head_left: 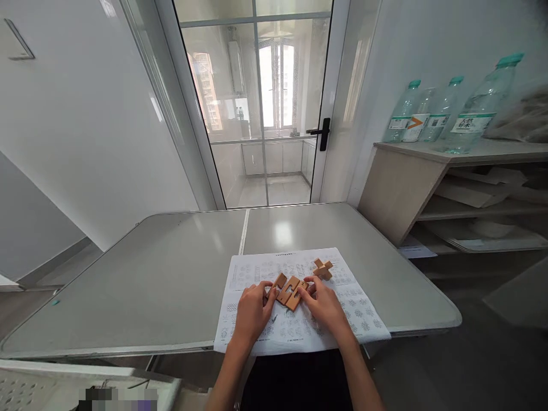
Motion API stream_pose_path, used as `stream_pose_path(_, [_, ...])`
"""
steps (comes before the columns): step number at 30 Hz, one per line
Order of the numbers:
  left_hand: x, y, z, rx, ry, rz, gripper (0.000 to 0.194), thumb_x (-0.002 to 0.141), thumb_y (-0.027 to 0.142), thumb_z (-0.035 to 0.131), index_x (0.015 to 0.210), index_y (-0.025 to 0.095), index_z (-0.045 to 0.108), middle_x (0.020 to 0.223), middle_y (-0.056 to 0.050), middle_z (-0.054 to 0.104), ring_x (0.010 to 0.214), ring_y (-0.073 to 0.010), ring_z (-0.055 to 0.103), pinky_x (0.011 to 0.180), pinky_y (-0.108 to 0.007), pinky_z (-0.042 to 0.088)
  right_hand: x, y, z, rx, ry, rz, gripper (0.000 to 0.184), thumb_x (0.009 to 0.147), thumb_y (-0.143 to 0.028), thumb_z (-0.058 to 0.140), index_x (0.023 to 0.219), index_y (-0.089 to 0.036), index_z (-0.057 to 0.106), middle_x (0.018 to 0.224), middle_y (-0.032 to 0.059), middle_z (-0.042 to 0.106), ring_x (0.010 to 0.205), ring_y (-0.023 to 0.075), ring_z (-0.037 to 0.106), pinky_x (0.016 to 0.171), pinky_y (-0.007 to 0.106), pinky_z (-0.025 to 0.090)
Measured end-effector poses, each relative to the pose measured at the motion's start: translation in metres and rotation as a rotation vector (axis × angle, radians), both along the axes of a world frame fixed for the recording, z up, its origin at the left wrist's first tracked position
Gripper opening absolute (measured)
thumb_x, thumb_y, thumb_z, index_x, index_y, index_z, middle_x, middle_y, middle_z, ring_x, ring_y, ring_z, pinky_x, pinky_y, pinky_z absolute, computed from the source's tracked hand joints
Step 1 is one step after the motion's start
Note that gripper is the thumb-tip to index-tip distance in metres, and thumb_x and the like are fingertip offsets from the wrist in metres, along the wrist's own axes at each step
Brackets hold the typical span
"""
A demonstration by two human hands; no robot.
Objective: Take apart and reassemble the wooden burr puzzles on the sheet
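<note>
Several flat wooden puzzle pieces [287, 290] with cut-out slots lie slanted side by side, between my two hands, over a printed sheet [244, 279]. My left hand [252, 309] has its thumb and fingers closed on the edge of the leftmost piece [280, 280]. At the other end, my right hand [324, 306] pinches the rightmost piece [295, 299] between thumb and fingers. Parts of both outer pieces are hidden by my fingertips. Just beyond my right hand, a small cross-shaped wooden puzzle [322, 268] rests on the sheet.
The sheet of printed diagrams hangs slightly over the front edge of a grey table [171, 285]. On the right, a shelf unit [402, 188] holds several clear bottles [471, 120] and papers. A glass door [274, 114] stands behind the table; a white chair [51, 385] is lower left.
</note>
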State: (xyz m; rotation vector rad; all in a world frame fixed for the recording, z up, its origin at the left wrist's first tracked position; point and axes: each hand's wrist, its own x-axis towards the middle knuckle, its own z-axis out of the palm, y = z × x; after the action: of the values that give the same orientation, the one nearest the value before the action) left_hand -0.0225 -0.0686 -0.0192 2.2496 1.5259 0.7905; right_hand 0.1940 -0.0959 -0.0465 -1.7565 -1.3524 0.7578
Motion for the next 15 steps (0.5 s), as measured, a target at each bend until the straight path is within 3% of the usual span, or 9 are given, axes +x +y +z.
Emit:
stream_pose_path(8, [0.0012, -0.0027, 0.0042, 0.054, 0.067, 0.014, 0.039, 0.108, 0.045, 0.048, 0.117, 0.023, 0.078, 0.080, -0.004, 0.073, 0.082, -0.0242, 0.070, 0.084, -0.039, 0.052, -0.0018, 0.0012, 0.0012, 0.011, -0.055, 0.043, 0.036, 0.097, -0.046, 0.059, 0.123, -0.022, 0.068, 0.096, 0.0064, 0.080, 0.091, 0.0273, 0.076, 0.078, 0.035, 0.052])
stream_pose_path(15, [-0.0013, 0.0016, -0.0039, 0.101, 0.093, 0.011, 0.036, 0.108, 0.039, 0.048, 0.126, 0.022, 0.074, 0.093, -0.006, 0.075, 0.089, -0.0252, 0.071, 0.089, -0.042, 0.054, -0.0056, 0.0000, 0.0060, 0.059, 0.061, 0.097, 0.039, 0.095, -0.045, 0.061, 0.125, -0.023, 0.071, 0.097, 0.0067, 0.079, 0.078, 0.0258, 0.075, 0.067, 0.034, 0.053])
